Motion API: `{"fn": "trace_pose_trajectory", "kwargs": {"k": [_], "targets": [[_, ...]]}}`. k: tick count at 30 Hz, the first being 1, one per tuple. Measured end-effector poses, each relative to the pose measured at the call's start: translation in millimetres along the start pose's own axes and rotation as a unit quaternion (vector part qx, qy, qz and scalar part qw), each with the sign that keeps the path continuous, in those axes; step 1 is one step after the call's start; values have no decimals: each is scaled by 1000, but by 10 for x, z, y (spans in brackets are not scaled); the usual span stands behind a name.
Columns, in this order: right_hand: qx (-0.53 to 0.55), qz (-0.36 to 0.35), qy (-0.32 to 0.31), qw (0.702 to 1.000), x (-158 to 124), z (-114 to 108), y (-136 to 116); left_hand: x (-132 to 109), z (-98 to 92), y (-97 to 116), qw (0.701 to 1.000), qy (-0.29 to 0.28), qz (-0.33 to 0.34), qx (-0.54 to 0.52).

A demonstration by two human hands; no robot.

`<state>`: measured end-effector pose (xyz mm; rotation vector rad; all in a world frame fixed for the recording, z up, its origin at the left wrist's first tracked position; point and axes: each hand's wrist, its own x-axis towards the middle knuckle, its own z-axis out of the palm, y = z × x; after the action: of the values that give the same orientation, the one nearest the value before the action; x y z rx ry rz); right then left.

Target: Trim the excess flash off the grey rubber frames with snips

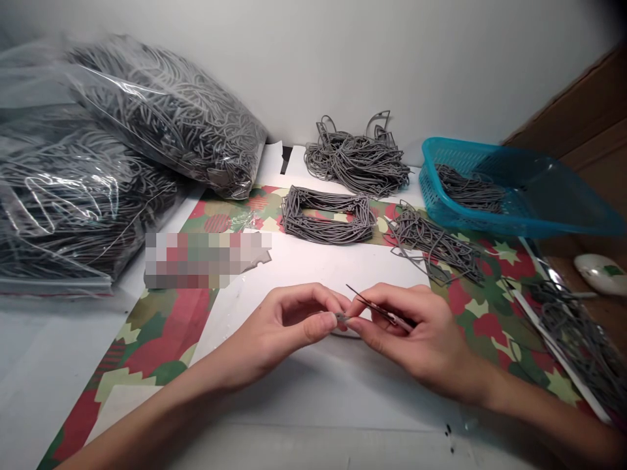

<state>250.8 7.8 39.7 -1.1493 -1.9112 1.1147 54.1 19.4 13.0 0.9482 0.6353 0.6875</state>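
My left hand point(289, 320) is pinching a short grey rubbery cord point(341, 318) between thumb and fingers, while I'm gripping slim dark metal tweezers point(385, 312) in my right hand point(416, 333), just beside it. Both hands are working above a white paper sheet point(313, 274), with a rectangular grey cord bundle point(328, 215) lying beyond.

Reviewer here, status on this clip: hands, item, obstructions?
Left hand and right hand: grips shut on thin grey strand. Grey cord bundle lies ahead, not touching.
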Motion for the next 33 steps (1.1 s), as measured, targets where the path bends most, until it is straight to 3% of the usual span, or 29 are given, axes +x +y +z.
{"fn": "trace_pose_trajectory", "kwargs": {"k": [8,20,33], "targets": [[35,17,-8,999,-22,20,-42,3,-14,-11,997,-6,-33,-67],[10,-9,-11,1000,-20,-24,-84,6,-7,-26,996,16,-93,6],[40,-31,-47,998,-21,-64,-101,2,30,36,995,-29,-98,-20]]}}
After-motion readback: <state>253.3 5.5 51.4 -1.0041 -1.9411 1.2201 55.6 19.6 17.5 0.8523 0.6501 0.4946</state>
